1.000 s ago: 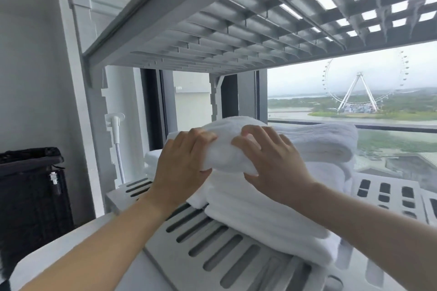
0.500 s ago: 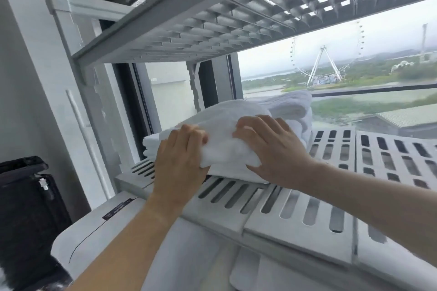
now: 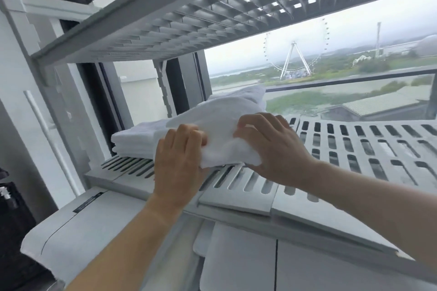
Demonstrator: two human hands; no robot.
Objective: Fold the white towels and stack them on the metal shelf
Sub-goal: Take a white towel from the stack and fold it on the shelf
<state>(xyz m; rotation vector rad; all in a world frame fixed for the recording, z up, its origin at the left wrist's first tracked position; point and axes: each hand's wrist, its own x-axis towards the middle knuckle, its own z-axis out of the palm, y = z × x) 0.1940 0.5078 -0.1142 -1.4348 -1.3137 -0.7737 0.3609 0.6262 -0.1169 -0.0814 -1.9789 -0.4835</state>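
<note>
**Item.** The folded towel is found at the left end of the metal shelf. It is tilted, raised at its far side and low at its near edge, which lies just above the slotted deck. Its far part appears to be laid over the stack of towels on the deck. Whether full contact is made cannot be told.

**Hands.** The left hand is closed on the towel's near left corner, with the fingers curled over the top. The right hand is closed on the near right corner, with the fingers on top and the thumb under the edge. The one towel is thus gripped by both hands.

**Step in hand.** This is judged to be the seating of the towel on the stack.

**Recommended handling.**
- The towel should be slid rearward and leftward until its edges are matched with those of the stack beneath.
- It should be lowered flat before the grip is given up.
- The two corners should be released together, so that the folds are not dragged open.
- The top may afterwards be pressed level with flat palms.

**Surroundings.** Clearance under the upper tier is judged ample. A window is noted beyond the shelf.
</note>
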